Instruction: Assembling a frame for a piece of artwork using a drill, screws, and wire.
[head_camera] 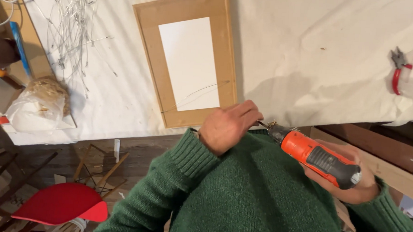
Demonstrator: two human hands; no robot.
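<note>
My right hand (352, 185) grips an orange and black electric screwdriver (318, 158), its tip pointing left toward my left hand. My left hand (227, 126) is closed at the tool's tip, fingers pinched on a small brass-coloured piece (272, 125) there. Both hands sit in front of my green sweater, just below the table edge. A wooden picture frame (188, 59) lies face down on the white cloth above my left hand, with a thin wire (196, 94) strung across its back.
Red-handled pliers (398, 71) lie at the right on the white cloth (312, 41). A bundle of thin wires (73, 26) and a plastic bag (37, 104) lie at the left. A red chair (63, 202) stands on the floor at lower left.
</note>
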